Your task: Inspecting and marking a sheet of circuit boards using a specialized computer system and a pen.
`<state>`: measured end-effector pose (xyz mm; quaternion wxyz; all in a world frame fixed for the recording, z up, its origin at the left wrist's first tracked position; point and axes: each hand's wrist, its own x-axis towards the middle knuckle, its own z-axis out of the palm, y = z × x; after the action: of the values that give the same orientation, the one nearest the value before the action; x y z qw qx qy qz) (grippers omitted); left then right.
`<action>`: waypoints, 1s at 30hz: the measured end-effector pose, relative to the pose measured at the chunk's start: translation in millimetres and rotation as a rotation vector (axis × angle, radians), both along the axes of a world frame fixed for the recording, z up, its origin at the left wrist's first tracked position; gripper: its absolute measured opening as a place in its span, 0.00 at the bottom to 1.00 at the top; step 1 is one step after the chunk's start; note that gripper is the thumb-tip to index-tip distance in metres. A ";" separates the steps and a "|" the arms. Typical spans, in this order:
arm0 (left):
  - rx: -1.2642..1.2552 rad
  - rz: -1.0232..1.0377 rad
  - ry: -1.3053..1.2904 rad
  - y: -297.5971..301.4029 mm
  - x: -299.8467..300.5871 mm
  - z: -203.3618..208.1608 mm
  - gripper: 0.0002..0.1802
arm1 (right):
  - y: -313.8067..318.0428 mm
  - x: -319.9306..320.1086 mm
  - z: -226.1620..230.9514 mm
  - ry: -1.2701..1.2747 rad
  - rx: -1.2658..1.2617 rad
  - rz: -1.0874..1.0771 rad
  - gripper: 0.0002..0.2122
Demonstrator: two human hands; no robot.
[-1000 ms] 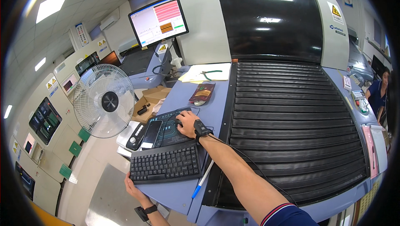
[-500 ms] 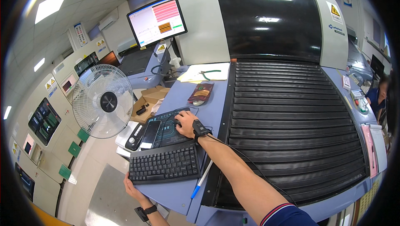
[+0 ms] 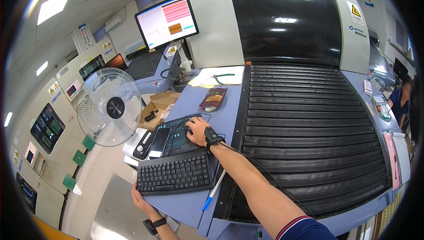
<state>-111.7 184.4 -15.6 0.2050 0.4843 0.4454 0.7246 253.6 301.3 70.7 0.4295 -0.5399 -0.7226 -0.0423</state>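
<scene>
My right hand (image 3: pixel 197 131) is curled over a dark computer mouse (image 3: pixel 189 130), mostly hidden beneath the fingers, on a black patterned mouse pad (image 3: pixel 177 141). A black band with a small device and cable wraps that wrist. My left hand (image 3: pixel 140 197) is at the near left corner of a black keyboard (image 3: pixel 174 173), against the edge of the blue desk; most of its fingers are hidden. A smartphone (image 3: pixel 160 142) lies on the mouse pad, left of the mouse. The monitor (image 3: pixel 166 21) beyond shows red striped and orange pictures.
A large machine with a black ribbed cover (image 3: pixel 304 138) fills the right. A blue-capped pen (image 3: pixel 213 191), a brown packet (image 3: pixel 213 98) and green-handled pliers (image 3: pixel 221 79) lie on the desk. Left are a fan (image 3: pixel 110 107) and a cardboard box (image 3: pixel 160 104). Another person (image 3: pixel 399 103) is at far right.
Both my hands keep their places. The person at far right has shifted slightly, and the view has moved a trifle.
</scene>
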 end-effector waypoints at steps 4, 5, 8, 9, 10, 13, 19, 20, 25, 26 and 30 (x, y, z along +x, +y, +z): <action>-0.017 -0.002 -0.015 -0.7 1.4 1.7 0.26 | 1.1 -0.5 -0.1 -0.009 -0.055 -0.030 0.17; -0.017 -0.002 -0.012 -1.2 2.1 2.8 0.26 | 1.3 -0.1 -0.1 -0.004 -0.021 -0.021 0.17; -0.022 0.018 -0.005 -3.8 4.7 6.1 0.26 | 1.0 -1.2 -0.6 0.003 -0.011 -0.014 0.17; -0.007 0.008 0.005 -4.4 5.5 7.2 0.25 | 0.9 -0.8 -0.6 0.005 -0.015 -0.014 0.17; -0.025 0.018 -0.006 -5.0 6.3 8.0 0.25 | 0.8 -0.4 -0.6 0.002 -0.042 -0.025 0.17; -0.027 0.013 -0.013 -5.5 7.3 8.8 0.25 | 0.4 0.0 -0.2 -0.003 -0.035 -0.012 0.17; -0.022 -0.003 -0.025 -2.4 3.7 5.1 0.25 | -0.7 0.1 0.4 0.001 -0.026 -0.011 0.17; -0.020 -0.001 -0.018 -1.9 3.1 4.4 0.25 | -0.8 0.1 0.5 0.005 -0.006 0.000 0.17; -0.013 0.008 0.005 -2.1 2.9 3.6 0.25 | -0.8 -0.2 1.3 0.003 -0.032 -0.013 0.17; -0.012 0.007 0.005 -2.5 3.4 4.1 0.25 | -1.0 -0.3 1.4 0.009 -0.005 -0.001 0.17; 0.001 0.009 0.031 -4.2 5.4 7.3 0.26 | -1.8 -0.3 1.6 0.013 -0.002 0.002 0.16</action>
<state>-106.3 180.3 -8.4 0.1949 0.4934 0.4504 0.7181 253.3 299.5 72.2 0.4340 -0.5398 -0.7203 -0.0377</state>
